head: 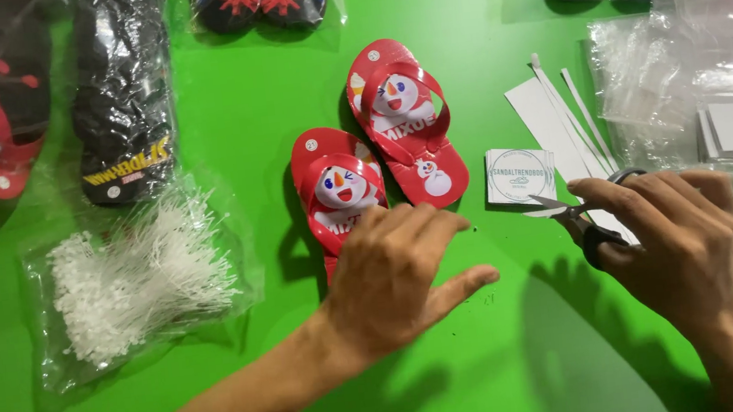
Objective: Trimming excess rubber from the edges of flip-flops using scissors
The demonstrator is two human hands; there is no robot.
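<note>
Bright green tabletop fills the view, with pale floor tiles showing at its near edge; the left hand lies flat with fingers spread and loose, gripping nothing, its fingertips over the heel of the nearer small red flip-flop sandal with a snowman print; a second matching red sandal lies just beside it, farther off; the right hand is curled around black-handled scissors, blades pointing left toward a small stack of white square printed labels; white paper strips lie behind the labels; a clear bag of white plastic tag fasteners sits at left; clear plastic sleeves pile at right.
</note>
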